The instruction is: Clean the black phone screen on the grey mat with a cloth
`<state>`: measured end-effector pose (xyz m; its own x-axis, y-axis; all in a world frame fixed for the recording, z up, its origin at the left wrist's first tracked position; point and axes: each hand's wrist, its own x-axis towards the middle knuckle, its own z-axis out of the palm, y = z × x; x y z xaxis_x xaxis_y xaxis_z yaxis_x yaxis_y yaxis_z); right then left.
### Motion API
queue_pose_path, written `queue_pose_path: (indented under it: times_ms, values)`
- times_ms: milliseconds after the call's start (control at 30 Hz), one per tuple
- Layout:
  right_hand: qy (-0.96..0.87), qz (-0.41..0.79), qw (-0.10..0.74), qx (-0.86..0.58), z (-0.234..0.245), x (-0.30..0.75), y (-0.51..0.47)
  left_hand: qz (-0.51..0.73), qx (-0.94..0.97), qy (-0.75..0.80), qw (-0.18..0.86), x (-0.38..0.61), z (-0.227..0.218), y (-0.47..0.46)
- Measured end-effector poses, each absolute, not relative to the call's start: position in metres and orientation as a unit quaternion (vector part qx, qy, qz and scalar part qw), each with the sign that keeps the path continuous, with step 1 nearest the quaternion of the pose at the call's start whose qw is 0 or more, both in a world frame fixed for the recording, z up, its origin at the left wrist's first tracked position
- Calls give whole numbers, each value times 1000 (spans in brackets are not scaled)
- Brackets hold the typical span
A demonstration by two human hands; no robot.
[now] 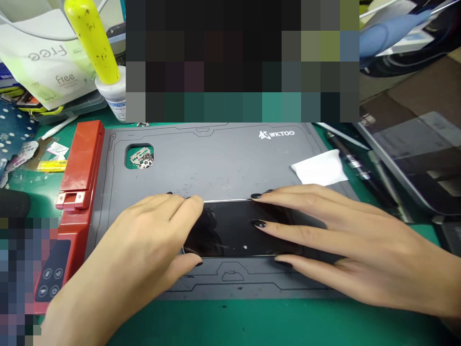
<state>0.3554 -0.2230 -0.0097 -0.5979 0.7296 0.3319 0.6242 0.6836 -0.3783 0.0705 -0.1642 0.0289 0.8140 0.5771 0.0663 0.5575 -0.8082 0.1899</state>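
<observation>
A black glass-faced smartphone lies sideways on a grey work mat, with reflections and a small white spot on its screen. My left hand is closed over the phone's left end, thumb at the near edge and fingers curled along the far edge. From the other side my right hand grips the right part of the phone. Its thumb sits at the near edge, one fingertip rests on the glass and another touches the far edge. The phone's right end is partly hidden under this hand.
A red device with touch buttons flanks the mat's left side. Small metal parts lie in the mat's cutout. A white wipe rests at the mat's right, beside pen-like tools. A yellow bottle and white jar stand behind.
</observation>
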Motion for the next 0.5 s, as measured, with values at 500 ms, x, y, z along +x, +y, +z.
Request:
queue_pose_path:
  times_ms: [500]
  values:
    - [-890, 112, 232, -376, -11, 355, -223, 62, 949, 298, 87, 72, 30, -163]
